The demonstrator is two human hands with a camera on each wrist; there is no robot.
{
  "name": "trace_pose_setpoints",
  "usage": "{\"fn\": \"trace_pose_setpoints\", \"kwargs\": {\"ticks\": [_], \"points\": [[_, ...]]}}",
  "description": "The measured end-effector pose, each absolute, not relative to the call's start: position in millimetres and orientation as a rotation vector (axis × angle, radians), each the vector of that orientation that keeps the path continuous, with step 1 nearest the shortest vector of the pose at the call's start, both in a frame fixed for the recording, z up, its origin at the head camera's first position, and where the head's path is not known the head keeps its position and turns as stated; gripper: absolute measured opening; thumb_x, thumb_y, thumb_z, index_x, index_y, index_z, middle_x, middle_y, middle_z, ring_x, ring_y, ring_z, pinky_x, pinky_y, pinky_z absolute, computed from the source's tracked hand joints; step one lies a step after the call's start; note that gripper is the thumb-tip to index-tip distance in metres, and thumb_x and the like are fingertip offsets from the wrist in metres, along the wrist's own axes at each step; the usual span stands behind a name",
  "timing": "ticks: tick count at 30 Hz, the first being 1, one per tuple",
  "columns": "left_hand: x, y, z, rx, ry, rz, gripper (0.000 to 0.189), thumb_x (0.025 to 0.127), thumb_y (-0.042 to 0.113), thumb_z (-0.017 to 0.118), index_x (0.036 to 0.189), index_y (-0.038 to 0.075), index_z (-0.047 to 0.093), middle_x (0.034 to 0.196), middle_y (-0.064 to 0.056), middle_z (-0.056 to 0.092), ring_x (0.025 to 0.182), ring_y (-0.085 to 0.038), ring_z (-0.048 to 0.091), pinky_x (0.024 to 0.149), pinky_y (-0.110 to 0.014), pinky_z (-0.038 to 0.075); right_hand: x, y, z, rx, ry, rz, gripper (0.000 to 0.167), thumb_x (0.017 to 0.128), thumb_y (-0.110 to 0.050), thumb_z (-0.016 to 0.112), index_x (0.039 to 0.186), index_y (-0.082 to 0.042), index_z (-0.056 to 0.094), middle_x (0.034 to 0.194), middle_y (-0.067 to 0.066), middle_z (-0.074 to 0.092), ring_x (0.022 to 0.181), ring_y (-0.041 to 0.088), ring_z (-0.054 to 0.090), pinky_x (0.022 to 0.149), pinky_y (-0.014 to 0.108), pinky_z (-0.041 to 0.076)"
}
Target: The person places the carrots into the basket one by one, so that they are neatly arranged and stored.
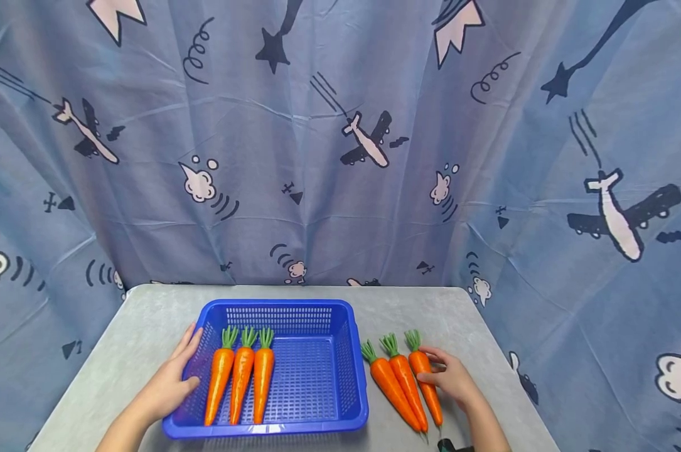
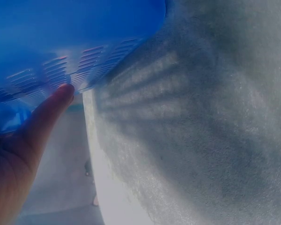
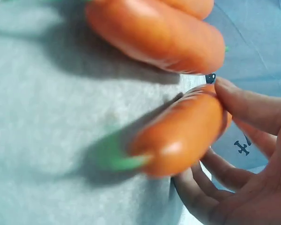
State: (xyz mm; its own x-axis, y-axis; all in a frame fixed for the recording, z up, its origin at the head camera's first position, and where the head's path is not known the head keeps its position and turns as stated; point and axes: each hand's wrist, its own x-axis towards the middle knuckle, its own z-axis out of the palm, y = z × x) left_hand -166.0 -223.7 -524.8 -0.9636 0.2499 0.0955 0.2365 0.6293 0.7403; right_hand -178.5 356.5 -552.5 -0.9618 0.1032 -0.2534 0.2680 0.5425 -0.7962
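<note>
Blue, the basket (image 1: 306, 370) has my left grip (image 1: 169, 384) at its left side; my fingers there are straight, thumb spread apart from them, touching the side without closing round anything. In my left wrist view the thumb tip meets the slotted wall. Just inside that wall, three carrots (image 1: 240, 384) lie side by side in the left half, green tops at the far end, tips toward me, none in contact with my hand.

Right of the basket, two carrots (image 1: 394, 388) lie slanted on the desk (image 1: 419, 307), close together, tips angled toward me and rightward. Next to them is the third carrot (image 1: 432, 400), the one within my right grip (image 1: 452, 376): my thumb bears on its left side, my curled fingers on its right, so the hold is narrowed to the carrot's thickness, around the upper part below the green top. Whether it is lifted off the desk I cannot tell. A dark object (image 1: 447, 445), partly cut off, shows near my right wrist.
</note>
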Motion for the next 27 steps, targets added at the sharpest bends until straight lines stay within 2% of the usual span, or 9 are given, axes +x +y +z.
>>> {"fn": "trace_pose_setpoints", "kwargs": {"ticks": [5,9,13,17,23,27], "points": [[-165,-222,-524,0.423,2.817,1.282,0.091,0.077,-0.004,0.064,0.159,0.001,0.025,0.169,-0.021,0.008,0.146,-0.058,0.02,0.108,-0.073,0.025,-180,358,-554,0.246,2.559,-1.363,0.066,0.079,-0.005,0.08,0.142,-0.015,0.06,0.14,0.025,0.057,0.114,0.036,0.061,0.08,0.043,0.057],[-165,-222,-524,0.433,2.819,1.288,0.092,0.077,-0.003,0.064,0.159,0.001,0.025,0.168,-0.023,0.009,0.146,-0.058,0.02,0.108,-0.073,0.025,-182,358,-550,0.211,2.555,-1.369,0.061,0.08,-0.001,0.076,0.139,-0.013,0.063,0.137,0.023,0.059,0.113,0.035,0.06,0.076,0.041,0.058],[-167,-223,-524,0.435,2.819,1.277,0.091,0.077,-0.003,0.064,0.159,0.001,0.024,0.168,-0.022,0.008,0.146,-0.057,0.019,0.108,-0.073,0.025,-181,357,-546,0.262,2.571,-1.385,0.059,0.085,-0.003,0.074,0.142,-0.011,0.059,0.135,0.028,0.056,0.105,0.03,0.062,0.07,0.039,0.059],[-167,-223,-523,0.43,2.808,1.267,0.091,0.078,-0.004,0.064,0.159,0.001,0.024,0.169,-0.022,0.007,0.147,-0.057,0.019,0.109,-0.073,0.024,-180,356,-537,0.255,2.59,-1.442,0.059,0.089,-0.005,0.072,0.145,-0.007,0.053,0.139,0.034,0.049,0.103,0.033,0.065,0.072,0.041,0.062],[-166,-223,-524,0.439,2.816,1.289,0.091,0.077,-0.004,0.065,0.159,0.001,0.025,0.168,-0.021,0.009,0.146,-0.057,0.02,0.108,-0.073,0.026,-184,353,-522,0.182,2.577,-1.502,0.058,0.092,-0.011,0.07,0.145,-0.008,0.049,0.143,0.032,0.046,0.118,0.043,0.059,0.079,0.042,0.062],[-166,-224,-525,0.437,2.821,1.293,0.091,0.078,-0.004,0.065,0.159,0.003,0.025,0.169,-0.018,0.008,0.147,-0.056,0.02,0.111,-0.069,0.025,-186,348,-512,0.146,2.574,-1.493,0.057,0.093,-0.015,0.069,0.146,-0.01,0.048,0.145,0.031,0.046,0.123,0.045,0.055,0.082,0.042,0.061]]}}
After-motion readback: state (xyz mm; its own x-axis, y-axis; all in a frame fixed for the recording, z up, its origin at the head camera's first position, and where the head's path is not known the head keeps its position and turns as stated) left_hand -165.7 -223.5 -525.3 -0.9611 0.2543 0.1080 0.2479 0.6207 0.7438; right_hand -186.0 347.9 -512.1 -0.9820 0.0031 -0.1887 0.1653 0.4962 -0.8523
